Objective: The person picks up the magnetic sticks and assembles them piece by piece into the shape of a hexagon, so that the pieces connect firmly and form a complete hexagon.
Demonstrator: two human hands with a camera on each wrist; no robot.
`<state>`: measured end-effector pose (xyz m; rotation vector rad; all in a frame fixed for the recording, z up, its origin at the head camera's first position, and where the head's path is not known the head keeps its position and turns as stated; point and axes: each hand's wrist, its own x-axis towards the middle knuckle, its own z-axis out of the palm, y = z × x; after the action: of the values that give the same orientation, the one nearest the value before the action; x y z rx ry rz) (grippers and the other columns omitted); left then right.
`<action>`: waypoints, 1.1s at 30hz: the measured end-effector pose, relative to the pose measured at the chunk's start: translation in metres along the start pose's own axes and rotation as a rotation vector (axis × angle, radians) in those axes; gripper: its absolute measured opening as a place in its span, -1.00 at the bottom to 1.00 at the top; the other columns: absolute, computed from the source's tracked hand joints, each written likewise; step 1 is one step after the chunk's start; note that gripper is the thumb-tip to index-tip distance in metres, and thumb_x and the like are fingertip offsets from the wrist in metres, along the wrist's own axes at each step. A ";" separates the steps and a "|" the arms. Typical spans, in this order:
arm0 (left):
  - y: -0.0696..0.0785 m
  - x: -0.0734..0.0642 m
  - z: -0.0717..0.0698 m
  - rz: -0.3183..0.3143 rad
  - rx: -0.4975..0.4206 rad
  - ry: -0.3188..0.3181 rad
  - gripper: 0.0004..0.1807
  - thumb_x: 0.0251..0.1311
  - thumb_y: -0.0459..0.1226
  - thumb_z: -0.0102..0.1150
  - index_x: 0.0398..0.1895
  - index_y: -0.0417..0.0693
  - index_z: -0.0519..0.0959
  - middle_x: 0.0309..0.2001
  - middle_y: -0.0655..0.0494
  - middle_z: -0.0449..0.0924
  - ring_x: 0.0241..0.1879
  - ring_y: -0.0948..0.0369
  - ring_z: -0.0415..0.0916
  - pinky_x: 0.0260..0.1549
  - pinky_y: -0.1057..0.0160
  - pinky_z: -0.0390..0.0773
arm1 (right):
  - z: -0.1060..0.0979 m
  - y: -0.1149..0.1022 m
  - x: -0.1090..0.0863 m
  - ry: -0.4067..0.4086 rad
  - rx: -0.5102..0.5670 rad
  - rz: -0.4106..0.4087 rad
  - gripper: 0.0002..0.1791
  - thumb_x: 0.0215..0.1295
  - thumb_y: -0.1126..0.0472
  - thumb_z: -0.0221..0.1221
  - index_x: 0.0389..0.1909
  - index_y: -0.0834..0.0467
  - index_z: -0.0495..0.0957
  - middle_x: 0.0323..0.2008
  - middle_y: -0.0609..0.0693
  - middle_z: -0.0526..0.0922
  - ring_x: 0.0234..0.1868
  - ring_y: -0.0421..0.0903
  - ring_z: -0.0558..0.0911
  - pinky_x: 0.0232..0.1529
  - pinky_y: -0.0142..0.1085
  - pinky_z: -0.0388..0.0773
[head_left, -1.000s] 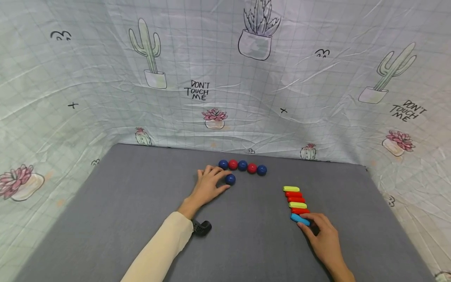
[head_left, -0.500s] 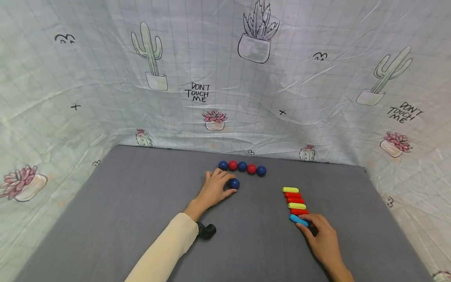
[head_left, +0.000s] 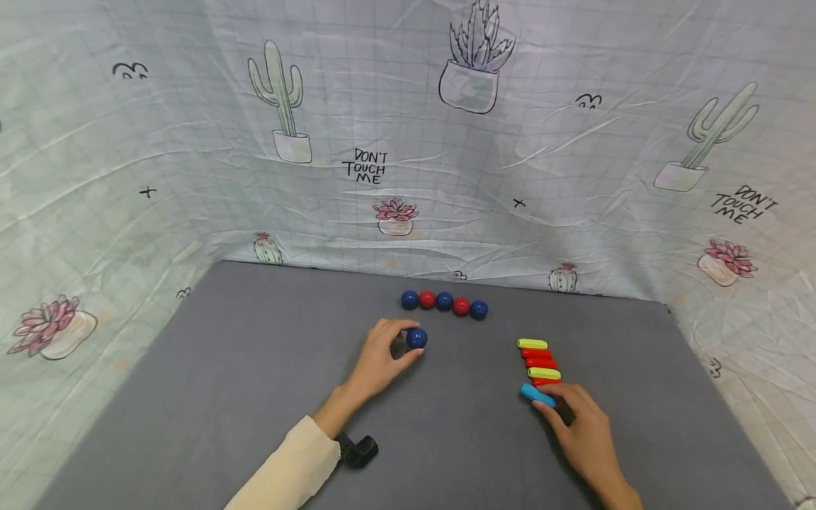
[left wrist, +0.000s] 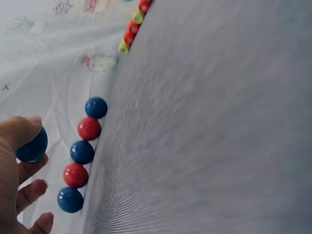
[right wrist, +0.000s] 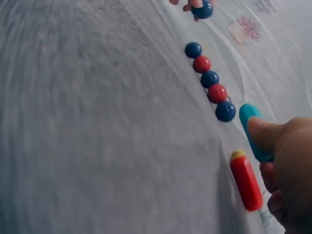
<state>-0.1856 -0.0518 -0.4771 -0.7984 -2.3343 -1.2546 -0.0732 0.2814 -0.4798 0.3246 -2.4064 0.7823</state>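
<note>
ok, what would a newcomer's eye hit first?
Probably the row of alternating blue and red balls at the back of the table. Next, right of it, the column of yellow and red pieces; the right hand's grip holds a light-blue piece at the column's near end. In front of the row, the left hand's grip holds another blue ball.

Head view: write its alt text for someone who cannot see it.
A person's left grip holds a dark blue ball and the right grip a light blue stick, at a grey table. Farther back, five balls alternate blue and red in a row; beyond the stick lie five red and yellow sticks. Cactus-print cloth hangs behind.
</note>
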 end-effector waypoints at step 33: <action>0.056 -0.060 -0.005 -0.087 -0.371 -0.005 -0.59 0.02 -0.43 0.39 -0.01 -0.24 0.53 -0.45 -0.14 0.39 -0.50 -0.02 0.30 -0.53 0.12 0.34 | 0.064 -0.061 0.020 -0.231 0.359 0.112 -0.67 0.07 0.28 0.38 -0.18 -0.15 0.61 -0.28 -0.29 0.55 -0.45 -0.26 0.47 -0.53 -0.42 0.42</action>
<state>-0.1038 -0.0497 -0.4726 -0.8175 -2.1887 -1.7567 -0.0945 0.1933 -0.4820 0.4443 -2.5051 1.2966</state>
